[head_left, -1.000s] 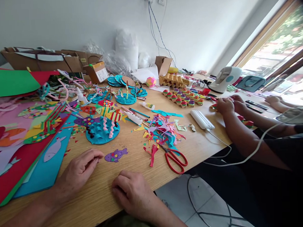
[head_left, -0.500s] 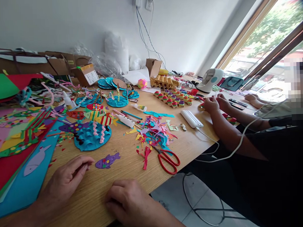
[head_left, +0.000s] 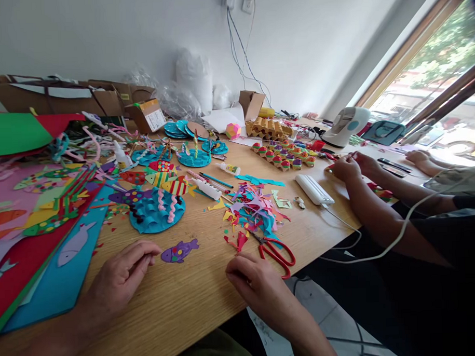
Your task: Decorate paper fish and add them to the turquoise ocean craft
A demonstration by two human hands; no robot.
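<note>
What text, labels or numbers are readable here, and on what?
None readable.
Box: white label, print too small.
Glue bottle: label blurred.
Fan: no marking legible.
Right hand nears scissors, left hand by purple fish: neither bears text.

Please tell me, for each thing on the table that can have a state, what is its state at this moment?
red scissors: blades closed, flat on the table.
purple paper fish: flat on the table, not held.
left hand: resting on the table, fingers curled, holding nothing.
right hand: empty, close to the scissors' handles; contact unclear.
glue bottle: lying on its side.
cardboard box: flaps open.
white power bank: cable plugged in.
</note>
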